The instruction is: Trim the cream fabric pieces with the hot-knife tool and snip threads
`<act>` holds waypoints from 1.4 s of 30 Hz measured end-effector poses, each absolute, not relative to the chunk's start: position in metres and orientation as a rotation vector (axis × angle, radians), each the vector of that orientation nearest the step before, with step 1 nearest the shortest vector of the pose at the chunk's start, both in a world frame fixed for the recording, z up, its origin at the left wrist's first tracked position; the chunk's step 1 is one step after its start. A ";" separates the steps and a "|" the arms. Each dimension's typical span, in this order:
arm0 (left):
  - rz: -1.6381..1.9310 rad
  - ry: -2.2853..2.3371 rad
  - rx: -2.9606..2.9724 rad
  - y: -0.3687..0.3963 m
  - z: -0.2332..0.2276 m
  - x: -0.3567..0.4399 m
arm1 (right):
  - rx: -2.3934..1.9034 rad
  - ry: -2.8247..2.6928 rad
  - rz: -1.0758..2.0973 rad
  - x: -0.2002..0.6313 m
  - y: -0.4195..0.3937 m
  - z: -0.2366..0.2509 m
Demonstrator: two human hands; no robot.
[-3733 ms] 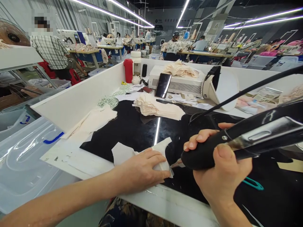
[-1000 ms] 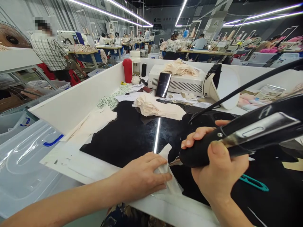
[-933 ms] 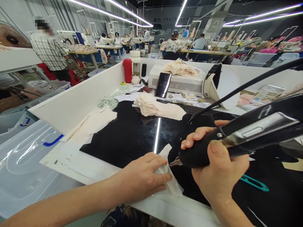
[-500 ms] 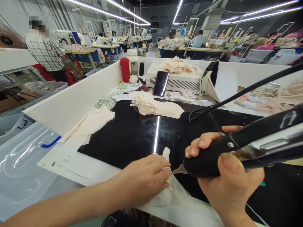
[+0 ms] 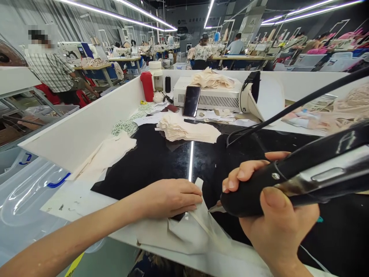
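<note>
White fabric piece lies at the near edge of the black worktop, folded and rumpled, with part of it hanging over the worktop's white front border. Its upper corner stands up just beside the bright strip of light reflected in the black surface. The left hand rests flat on the fabric's upper edge, palm down, fingers held close together and pointing right, pressing the cloth to the worktop. The right hand is wrapped around the black handle of a corded hot-knife cutter; the thumb lies on top of the grip and the other fingers curl round its far side. The tool's metal tip touches the fabric just right of the left fingertips. Its black cord arcs up and away to the right across the worktop.

Farther back on the worktop sits a fanned stack of cream cloth pieces, and another cream pile lies at the worktop's left edge, against the white side wall. Beyond the worktop, a smartphone leans against a white vented machine box that carries more cream pieces on top. Left of the box stand a red bottle and a coil of green-white cord. A clear plastic bin lid with blue handles lies left of the side wall.
</note>
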State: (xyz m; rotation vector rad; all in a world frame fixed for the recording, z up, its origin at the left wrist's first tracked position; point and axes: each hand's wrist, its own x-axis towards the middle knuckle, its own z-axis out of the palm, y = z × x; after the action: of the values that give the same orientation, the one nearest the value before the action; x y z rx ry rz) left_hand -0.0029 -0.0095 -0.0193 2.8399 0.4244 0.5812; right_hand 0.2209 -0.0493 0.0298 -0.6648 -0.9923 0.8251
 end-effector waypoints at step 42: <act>0.616 0.479 2.817 -0.019 -0.025 -0.001 | -0.665 -0.961 0.726 0.208 -0.022 0.044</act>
State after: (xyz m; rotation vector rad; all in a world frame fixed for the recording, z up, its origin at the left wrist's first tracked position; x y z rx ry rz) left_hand -0.0015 -0.0190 -0.0246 2.8170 0.4790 0.6157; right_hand 0.2081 -0.0222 0.0444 -0.6650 -0.9615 0.7262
